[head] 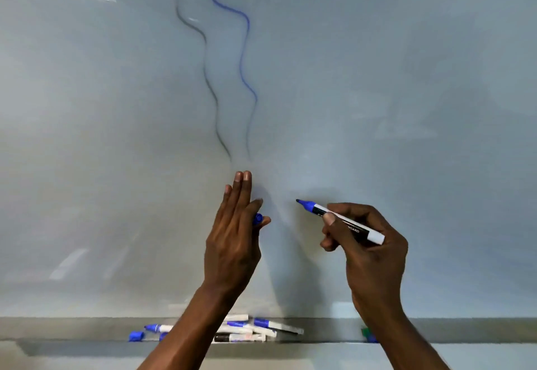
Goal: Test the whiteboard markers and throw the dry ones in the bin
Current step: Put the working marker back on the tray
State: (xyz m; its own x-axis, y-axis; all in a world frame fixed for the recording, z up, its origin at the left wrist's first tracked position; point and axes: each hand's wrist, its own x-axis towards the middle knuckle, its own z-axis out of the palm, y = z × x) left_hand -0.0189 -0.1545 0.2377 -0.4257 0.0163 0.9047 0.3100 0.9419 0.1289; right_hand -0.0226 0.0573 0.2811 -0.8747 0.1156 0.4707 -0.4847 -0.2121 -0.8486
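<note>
My right hand point(369, 250) grips an uncapped blue whiteboard marker point(340, 221), its tip pointing up-left close to the whiteboard point(377, 93). My left hand point(235, 233) is raised flat against the board, fingers straight, with the blue cap point(257, 219) pinched between thumb and palm. A wavy black line point(207, 79) and a wavy blue line point(244, 58) run down the board above my left hand. Several more markers point(261, 329) lie in a pile on the tray point(72, 329) below, partly hidden by my left forearm.
A loose blue cap point(136, 336) lies at the left of the pile. A green object point(366, 333) sits on the tray by my right wrist. No bin is in view.
</note>
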